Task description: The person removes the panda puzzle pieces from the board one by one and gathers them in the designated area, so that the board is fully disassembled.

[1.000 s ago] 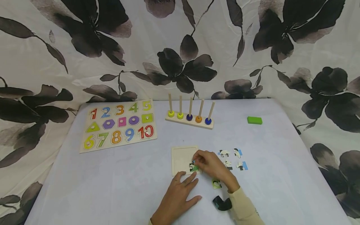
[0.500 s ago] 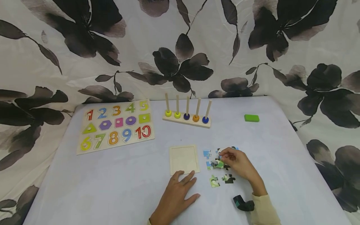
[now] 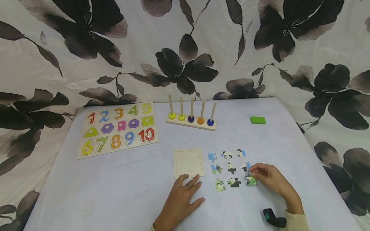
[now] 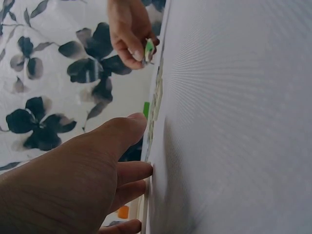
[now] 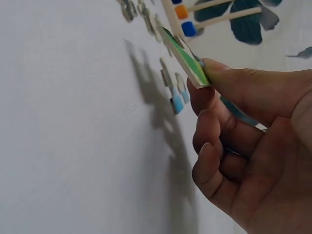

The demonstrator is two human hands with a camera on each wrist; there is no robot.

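My right hand pinches a green-edged puzzle piece between thumb and fingertips, at the lower right of the laid-out panda pieces. In the left wrist view that piece shows held above the table. Several other panda puzzle pieces lie in rows just left of it. My left hand has its fingers spread, with fingertips at the front edge of the square wooden puzzle frame, whose recess holds no pieces.
A number puzzle board lies at the back left. A peg stand with coloured rings is at the back middle. A green block sits at the back right. A black curved object is by the right wrist.
The right hand has carried the green-edged piece out of the frame and rightward to the lower right of the other pieces. The left hand has stayed at the frame's edge.
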